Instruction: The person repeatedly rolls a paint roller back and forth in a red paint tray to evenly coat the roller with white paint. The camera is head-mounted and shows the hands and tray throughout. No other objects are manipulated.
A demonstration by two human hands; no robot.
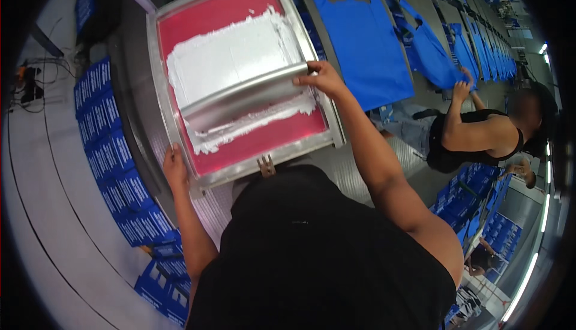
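A metal-framed printing screen (158, 82) with red mesh (198, 26) lies before me. Thick white ink (225, 60) with ragged edges covers the mesh's middle. Across the ink stands a wide metal squeegee (245, 93), its lower edge hidden in ink. My right hand (321, 78) grips the squeegee's right end, thumb on the near face. At the near left corner, my left hand (174, 165) has its fingers curled around the frame's side rail. A metal clip (266, 166) sits on the near rail, close to my black shirt.
Blue non-woven bags (364, 42) lie on boards in a row to the right. A co-worker (477, 136) there handles one blue bag (427, 55). Printed blue bags (112, 150) hang or lie along the left side. Cables (33, 82) run over the pale floor.
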